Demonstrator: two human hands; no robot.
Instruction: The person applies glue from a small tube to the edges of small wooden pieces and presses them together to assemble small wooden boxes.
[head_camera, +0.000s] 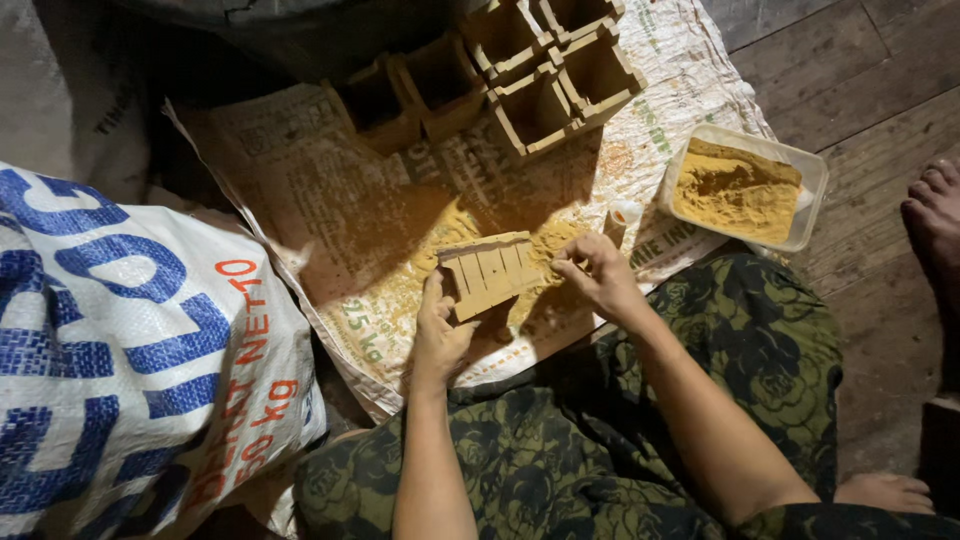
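— What have you got hold of there?

— A small wooden slatted mould (492, 272), lying flat on the printed sack sheet (330, 200) just past my knees. My left hand (438, 335) braces its near-left corner, thumb against the edge, fingers curled round it. My right hand (598, 275) has its fingertips pressed together at the mould's right end, pinching a bit of the yellow powder (440, 225), I think; what sits between them is too small to tell.

— Any trick to it?

— Keep the left hand firm so the mould doesn't slide on the loose powder, and work the grooves evenly, I'd say.

— And beyond?

— A plastic tub of the same powder (738, 190) to the right, and farther off a cluster of square open boxes (540, 80).
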